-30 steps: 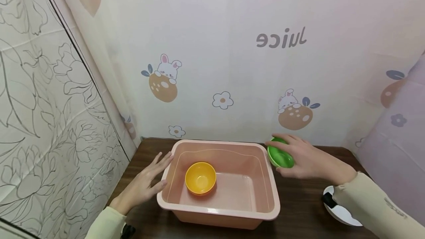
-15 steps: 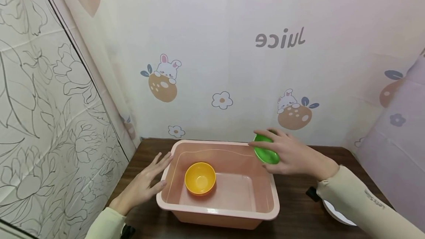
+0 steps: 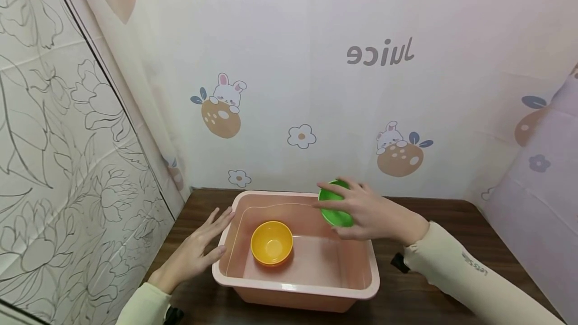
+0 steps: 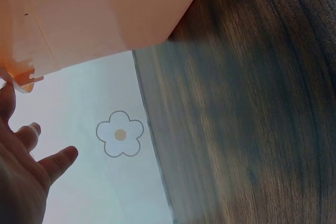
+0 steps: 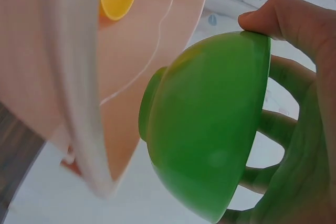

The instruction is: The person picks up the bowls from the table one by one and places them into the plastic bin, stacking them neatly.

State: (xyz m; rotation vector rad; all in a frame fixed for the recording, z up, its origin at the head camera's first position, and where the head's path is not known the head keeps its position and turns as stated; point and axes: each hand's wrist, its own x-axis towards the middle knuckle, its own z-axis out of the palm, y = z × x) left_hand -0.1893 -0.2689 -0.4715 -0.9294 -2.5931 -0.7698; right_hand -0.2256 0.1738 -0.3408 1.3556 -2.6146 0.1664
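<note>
A green bowl (image 3: 335, 210) is gripped by its rim in my right hand (image 3: 368, 209), tilted, over the right back part of a pink basin (image 3: 298, 287). The right wrist view shows the thumb at the rim of the green bowl (image 5: 205, 119) and the fingers across its mouth. Inside the basin, towards the left, sits a yellow bowl (image 3: 272, 242), with an orange edge showing beneath it. My left hand (image 3: 196, 250) rests at the basin's left rim with its fingers spread and nothing held. In the left wrist view, the left hand (image 4: 23, 166) is beside the basin's outer wall.
The basin stands on a dark wooden table (image 3: 420, 285). Behind it hangs a pale curtain (image 3: 307, 89) printed with rabbits and flowers. A panel with line-drawn flowers (image 3: 67, 139) stands at the left.
My right hand has carried the green bowl leftward, from beside the basin's right rim to over the basin. The sleeve now hides the white dish at right. The left hand has stayed still.
</note>
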